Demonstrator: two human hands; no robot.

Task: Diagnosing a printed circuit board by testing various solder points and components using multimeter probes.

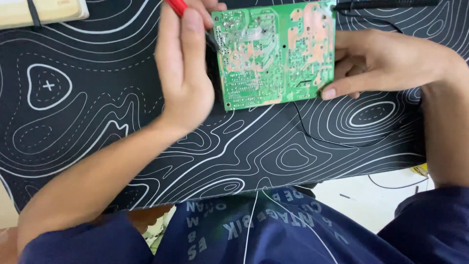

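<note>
A green circuit board (276,54) lies solder side up on a black mat with white contour lines (97,122). My left hand (183,68) is closed around a red-handled tool (177,6) at the board's left edge; its tip is hidden behind my fingers. My right hand (381,63) grips the board's right edge, thumb pressed on its lower right corner.
A thin black wire (312,134) runs from under the board across the mat. A black probe or cable (386,4) lies along the top edge. A pale box with a dark strap (39,12) sits at top left. A white floor (371,195) shows below the mat edge.
</note>
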